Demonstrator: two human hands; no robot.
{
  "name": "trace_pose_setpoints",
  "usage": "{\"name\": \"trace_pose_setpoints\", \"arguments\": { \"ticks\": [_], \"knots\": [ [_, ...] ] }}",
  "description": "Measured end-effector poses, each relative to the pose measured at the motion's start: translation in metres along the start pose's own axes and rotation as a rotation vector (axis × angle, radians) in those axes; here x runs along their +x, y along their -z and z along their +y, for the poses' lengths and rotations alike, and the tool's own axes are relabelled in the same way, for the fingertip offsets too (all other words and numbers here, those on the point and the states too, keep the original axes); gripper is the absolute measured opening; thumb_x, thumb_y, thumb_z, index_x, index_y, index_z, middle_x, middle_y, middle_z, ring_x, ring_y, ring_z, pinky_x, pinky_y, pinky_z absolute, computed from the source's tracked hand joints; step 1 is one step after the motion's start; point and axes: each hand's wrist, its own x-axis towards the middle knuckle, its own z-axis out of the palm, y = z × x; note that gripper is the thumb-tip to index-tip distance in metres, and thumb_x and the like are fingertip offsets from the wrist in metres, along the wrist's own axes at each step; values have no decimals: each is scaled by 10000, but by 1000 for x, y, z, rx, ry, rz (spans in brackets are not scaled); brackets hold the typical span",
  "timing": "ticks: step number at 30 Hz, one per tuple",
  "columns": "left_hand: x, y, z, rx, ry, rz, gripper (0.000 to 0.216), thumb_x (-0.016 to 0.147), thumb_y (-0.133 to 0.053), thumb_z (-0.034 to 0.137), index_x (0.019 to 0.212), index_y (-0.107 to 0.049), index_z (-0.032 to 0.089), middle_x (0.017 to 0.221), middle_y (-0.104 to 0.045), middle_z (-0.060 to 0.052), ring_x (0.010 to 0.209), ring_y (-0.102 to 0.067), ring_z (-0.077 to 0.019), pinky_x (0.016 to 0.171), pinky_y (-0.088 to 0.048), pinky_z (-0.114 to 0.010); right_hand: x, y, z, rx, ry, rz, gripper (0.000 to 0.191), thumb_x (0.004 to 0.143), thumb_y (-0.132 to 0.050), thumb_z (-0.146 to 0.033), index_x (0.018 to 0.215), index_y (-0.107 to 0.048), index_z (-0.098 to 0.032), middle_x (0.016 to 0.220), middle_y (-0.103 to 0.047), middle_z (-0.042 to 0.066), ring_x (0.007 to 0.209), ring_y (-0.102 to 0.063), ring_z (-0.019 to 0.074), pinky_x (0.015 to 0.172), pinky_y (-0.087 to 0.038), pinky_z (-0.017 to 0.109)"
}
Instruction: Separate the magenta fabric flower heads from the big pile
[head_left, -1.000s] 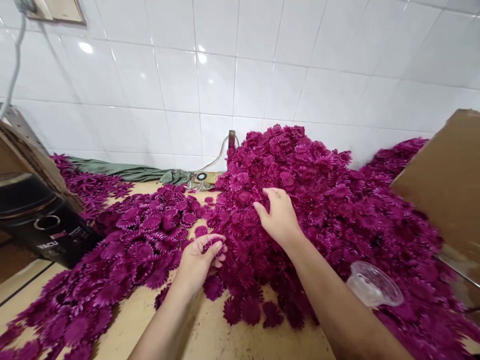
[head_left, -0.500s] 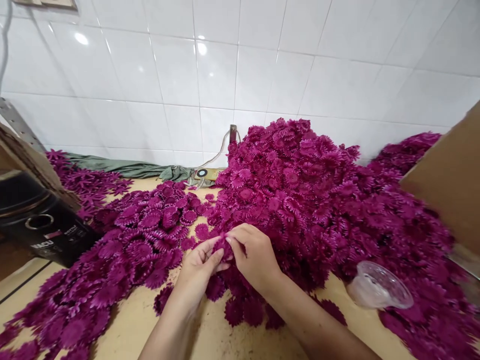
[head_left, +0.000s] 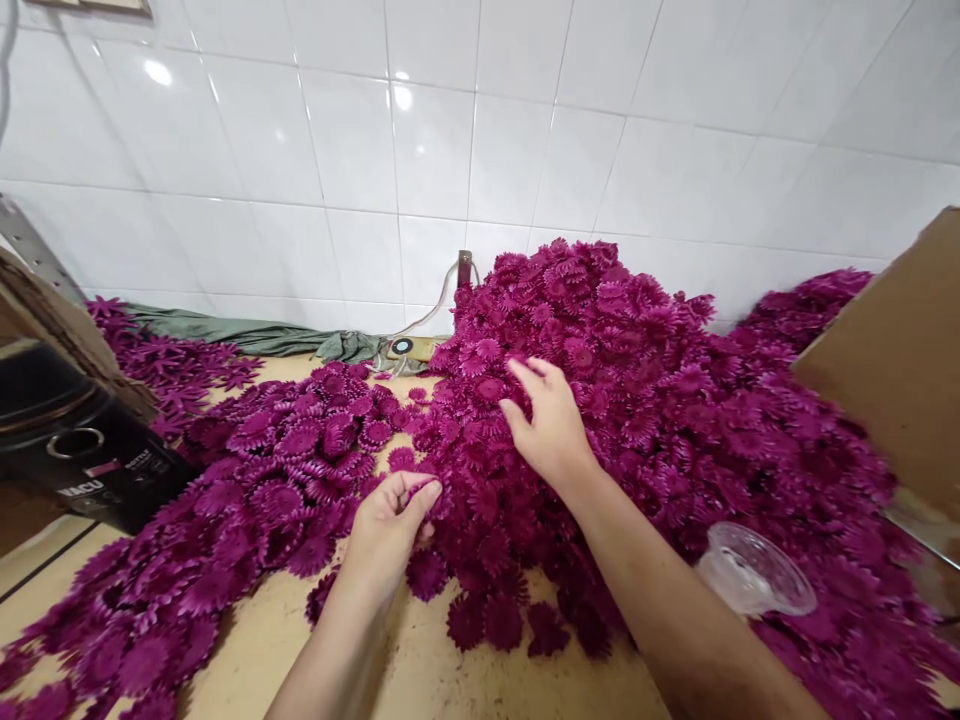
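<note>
A tall heap of magenta fabric flower pieces covers the right half of the wooden table, against the tiled wall. A flatter spread of the same flower pieces lies to the left. My right hand rests on the heap's left slope, fingers reaching into the flowers. My left hand is low at the heap's foot, fingers curled and pinched around a small stack of flower pieces.
A black appliance sits at the left under a cardboard flap. A cardboard box wall rises at the right. A clear plastic cup lies tilted on the flowers by my right forearm. A green cloth and a cable run along the wall.
Half a second ago both hands met at the heap's foot, pinching a flower together. Since then my right hand has gone back up onto the heap while my left hand stayed low.
</note>
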Motion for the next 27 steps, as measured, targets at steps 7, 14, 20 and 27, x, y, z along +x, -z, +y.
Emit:
{"name": "trace_pose_setpoints", "arguments": {
  "ticks": [7,14,20,27],
  "knots": [
    [2,-6,0,-53,38,-32,372,503,-708,468,636,-573,149,500,-567,53,410,-485,-59,426,-406,-174,-56,-22,-31,303,38,-418,78,741,-558,-209,806,-597,-189,750,-607,16,651,-547,121,627,-440,247],
    [-4,-7,-4,-100,51,-40,498,419,-784,306,856,-610,142,716,-681,-12,503,-569,-88,517,-469,-207,-56,-21,-24,198,90,-236,148,768,-445,-115,730,-569,-186,732,-597,26,687,-544,138,674,-418,253],
    [-1,-10,-7,-118,32,14,435,351,-794,311,689,-580,139,508,-602,52,437,-511,-60,465,-431,-175,-63,-19,-27,379,48,-351,124,742,-551,-245,855,-569,-196,820,-578,27,726,-551,134,677,-442,253],
    [-5,-12,-4,-80,7,-10,465,416,-763,316,817,-615,134,588,-624,35,523,-527,-70,528,-442,-182,-45,-21,-5,484,-107,-98,108,755,-464,-214,661,-510,-184,616,-524,-8,569,-504,118,577,-423,248]
  ]
}}
